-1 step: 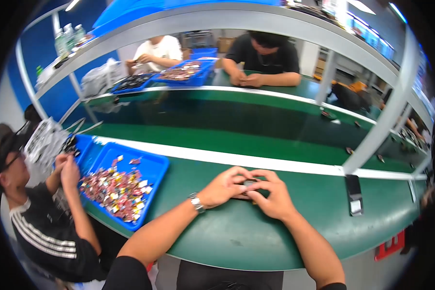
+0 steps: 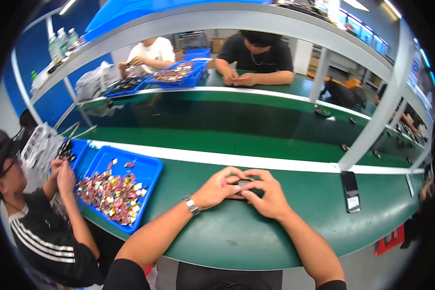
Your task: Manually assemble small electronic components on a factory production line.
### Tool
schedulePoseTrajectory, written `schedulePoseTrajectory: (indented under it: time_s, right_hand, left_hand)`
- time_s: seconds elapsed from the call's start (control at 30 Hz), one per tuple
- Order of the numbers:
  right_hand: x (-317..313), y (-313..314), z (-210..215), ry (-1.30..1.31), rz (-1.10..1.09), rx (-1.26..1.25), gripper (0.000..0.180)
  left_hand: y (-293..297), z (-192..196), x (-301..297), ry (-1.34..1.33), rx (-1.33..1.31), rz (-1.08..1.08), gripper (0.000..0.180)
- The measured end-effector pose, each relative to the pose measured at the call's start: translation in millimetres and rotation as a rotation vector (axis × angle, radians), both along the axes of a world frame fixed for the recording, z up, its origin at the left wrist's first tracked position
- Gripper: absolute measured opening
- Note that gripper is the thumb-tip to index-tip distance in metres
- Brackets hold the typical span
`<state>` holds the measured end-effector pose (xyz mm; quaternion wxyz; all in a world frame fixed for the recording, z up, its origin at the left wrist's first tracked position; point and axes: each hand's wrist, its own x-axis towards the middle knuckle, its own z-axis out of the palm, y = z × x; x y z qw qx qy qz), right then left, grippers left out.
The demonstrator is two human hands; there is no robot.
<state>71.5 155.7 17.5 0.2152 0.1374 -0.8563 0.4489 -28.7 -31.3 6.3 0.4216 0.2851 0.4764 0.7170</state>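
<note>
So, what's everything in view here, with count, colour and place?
Small flat object: one, grey and brown, between both hands
Shallow rectangular plastic trays: several, blue, left and across
Heaped small parts: many, mixed colours, near-left tray
Flat rectangular object: one, black and white, tabletop right
Smooth tabletop: one, green, under the hands
Plastic bottles: about three, clear, upper left
Metal shelf frame: one, grey, overhead
Co-workers: at least three, black or white tops, left and across
Metal wristwatch: one, silver, left wrist
Left hand, right hand: two, bare, centre

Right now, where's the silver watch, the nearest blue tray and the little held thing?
Silver watch (image 2: 191, 205): head view, metal band.
Nearest blue tray (image 2: 146, 168): head view, bare bottom.
Little held thing (image 2: 243, 183): head view, grey part.
</note>
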Motion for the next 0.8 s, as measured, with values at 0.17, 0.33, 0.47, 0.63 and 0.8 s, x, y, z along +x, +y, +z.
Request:
schedulePoseTrajectory:
  time_s: [0.17, 0.33, 0.47, 0.63, 0.8]
  right_hand:
    - [7.3, -2.0, 1.4, 0.027, -0.170, 0.022, 0.014]
    - [8.2, -8.2, -5.6, 0.054, -0.192, 0.014, 0.015]
    - [9.2, -10.4, -5.9, 0.037, -0.190, 0.002, 0.017]
    - [9.1, -14.9, -7.7, 0.033, -0.200, -0.030, 0.019]
    - [7.1, -13.0, -9.8, 0.060, -0.196, -0.062, 0.018]
  left_hand:
    - [8.5, -0.5, 0.3, 0.021, -0.016, -0.003, 0.027]
    - [6.8, -3.2, 1.0, 0.033, -0.037, -0.020, 0.028]
    - [5.0, -3.1, 1.0, -0.034, -0.013, -0.008, 0.027]
    - [4.5, -6.3, -2.6, -0.038, 0.004, -0.019, 0.026]
    - [3.6, -5.4, -1.4, -0.052, 0.006, 0.010, 0.026]
